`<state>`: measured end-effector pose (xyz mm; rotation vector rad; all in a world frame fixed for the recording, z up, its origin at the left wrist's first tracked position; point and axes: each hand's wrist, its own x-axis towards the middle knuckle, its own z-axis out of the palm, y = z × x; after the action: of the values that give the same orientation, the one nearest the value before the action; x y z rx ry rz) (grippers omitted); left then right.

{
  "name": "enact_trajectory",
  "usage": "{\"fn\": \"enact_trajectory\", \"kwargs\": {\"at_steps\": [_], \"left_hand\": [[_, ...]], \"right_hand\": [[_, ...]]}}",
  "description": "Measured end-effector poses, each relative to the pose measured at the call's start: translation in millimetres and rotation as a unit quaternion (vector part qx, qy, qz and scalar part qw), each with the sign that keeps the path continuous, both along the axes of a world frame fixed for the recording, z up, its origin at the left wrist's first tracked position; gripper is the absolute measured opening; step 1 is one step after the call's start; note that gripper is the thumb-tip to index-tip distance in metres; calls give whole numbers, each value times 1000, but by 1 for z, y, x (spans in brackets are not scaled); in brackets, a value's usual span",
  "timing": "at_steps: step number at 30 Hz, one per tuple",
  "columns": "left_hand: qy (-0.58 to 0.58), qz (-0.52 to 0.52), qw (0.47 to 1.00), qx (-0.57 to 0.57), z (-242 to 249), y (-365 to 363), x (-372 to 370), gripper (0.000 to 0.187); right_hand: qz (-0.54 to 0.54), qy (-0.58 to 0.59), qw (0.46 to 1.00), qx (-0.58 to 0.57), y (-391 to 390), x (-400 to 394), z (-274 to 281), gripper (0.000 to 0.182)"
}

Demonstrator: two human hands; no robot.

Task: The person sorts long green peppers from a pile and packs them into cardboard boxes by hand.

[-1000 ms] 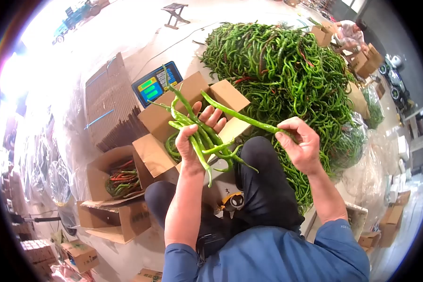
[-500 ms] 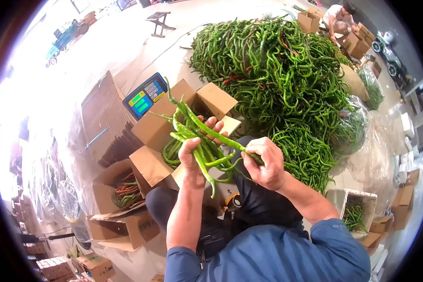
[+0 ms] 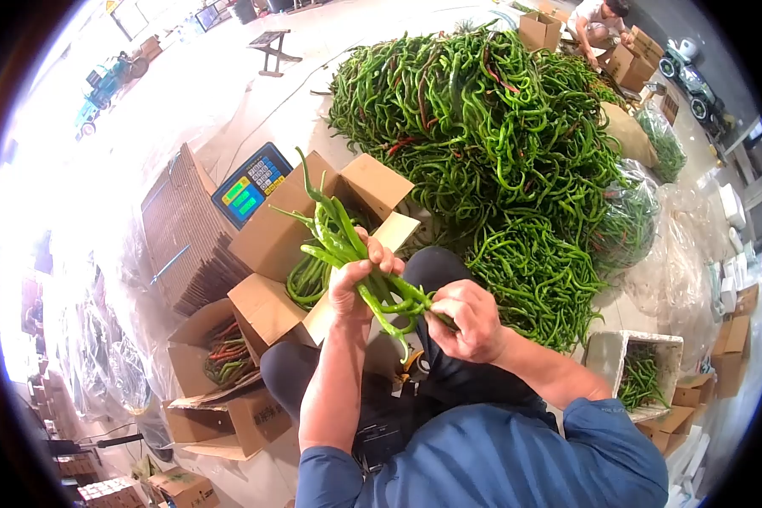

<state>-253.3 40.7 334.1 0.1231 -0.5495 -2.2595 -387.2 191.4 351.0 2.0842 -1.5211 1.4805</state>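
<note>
A bunch of long green chili peppers (image 3: 340,233) is wrapped in the fingers of my left hand (image 3: 357,284), stems and tips sticking out on both sides. My right hand (image 3: 467,320) is closed at the lower right end of the bunch, its fingertips pinching pepper ends there. Just beyond the bunch stands an open cardboard box (image 3: 271,233) with more green peppers (image 3: 307,278) inside. A great heap of green peppers (image 3: 491,144), with a few red ones, lies in front of me to the right.
A scale display (image 3: 251,184) stands behind the box, beside stacked flat cardboard (image 3: 186,229). At left, another box (image 3: 196,343) holds reddish peppers. A white foam box (image 3: 605,360) with peppers sits at right. A co-worker (image 3: 599,30) crouches beyond the heap; a folding stool (image 3: 271,52) stands farther off.
My left hand has closed more tightly round the bunch. The long pepper that stretched to my right hand now lies in with the others, and my right hand has shifted slightly left and down.
</note>
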Motion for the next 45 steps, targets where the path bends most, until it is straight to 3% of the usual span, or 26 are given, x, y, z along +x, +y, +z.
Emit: {"fn": "enact_trajectory", "kwargs": {"at_steps": [6,17,25,39,43,45], "left_hand": [[18,-50,996,-66,6,0,4,34],[-10,-87,980,-177,26,2,11,35],[-69,-101,981,-152,26,8,19,36],[-265,7,937,-227,44,-14,53,27],[-382,76,871,-300,59,-40,58,38],[-533,119,713,-439,70,-68,60,38]], "right_hand": [[23,-16,999,18,8,10,-11,35],[45,-128,982,134,11,19,-19,31],[59,-159,977,129,5,23,-25,27],[16,-115,982,152,2,20,-24,29],[25,-136,979,149,4,17,-26,25],[32,-132,981,141,3,15,-27,23]]}}
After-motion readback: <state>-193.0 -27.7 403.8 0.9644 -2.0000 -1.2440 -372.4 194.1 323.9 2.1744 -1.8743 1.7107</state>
